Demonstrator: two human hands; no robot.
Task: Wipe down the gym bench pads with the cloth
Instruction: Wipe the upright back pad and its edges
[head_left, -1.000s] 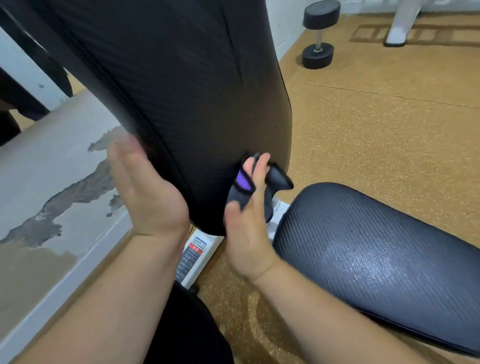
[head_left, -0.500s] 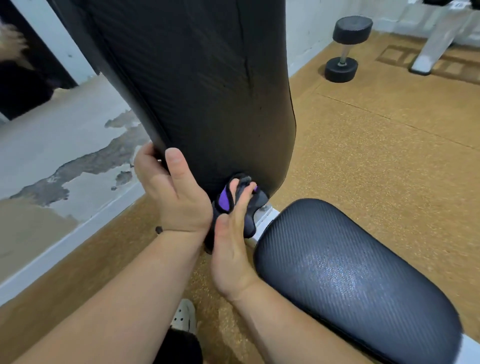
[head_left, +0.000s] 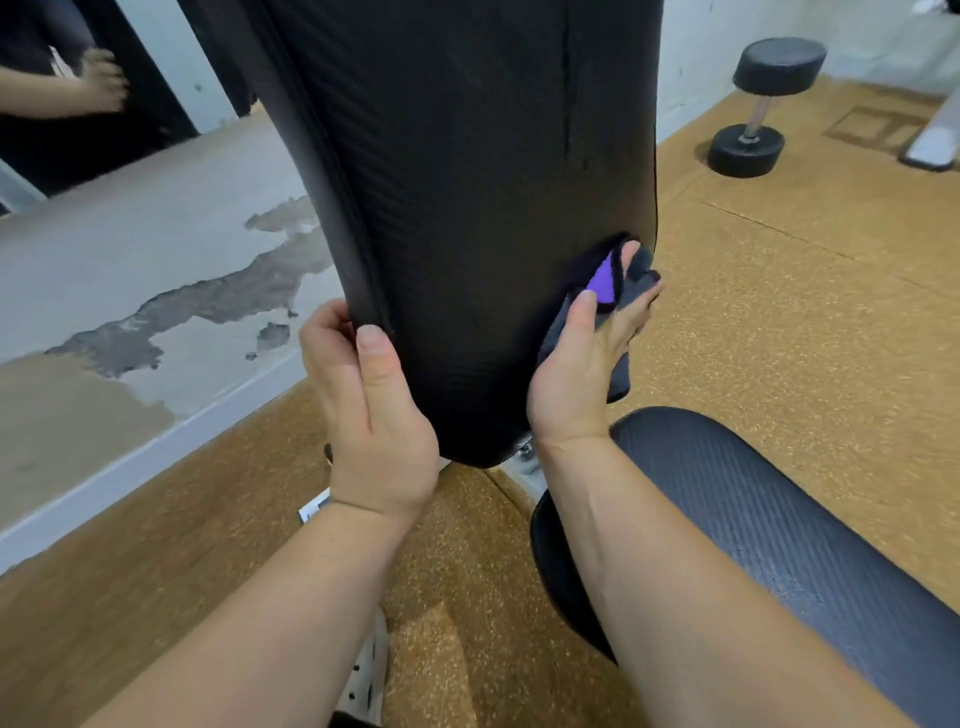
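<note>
Since half a second ago, the right hand (head_left: 582, 364) has slid the cloth (head_left: 610, 299) from the bottom middle of the raised back pad (head_left: 467, 182) out toward that pad's right edge and a little higher, while the left hand (head_left: 371, 410) has stayed on the pad's left edge, now sitting slightly lower against it. Both bare forearms are reaching forward and up from the bottom of the view, wrists bent back. The left hand is closing around the pad's left rim: its thumb is lying flat on the front face, pointing up, and its fingers are curling behind the edge, so it is gripping the pad itself. The right hand is pressing the dark grey cloth, which shows a purple patch, flat against the lower right part of the pad's face; the thumb is lying over the cloth's front and the fingers are spreading behind and beside it, with a corner of the cloth hanging below the palm. The back pad is standing steeply tilted between the two hands, its rounded lower end just above the wrists. The seat pad (head_left: 789, 545) is lying low at the right, under the right forearm. A dumbbell (head_left: 758, 109) is standing on end on the cork-coloured floor (head_left: 779, 312) well beyond the hands.
</note>
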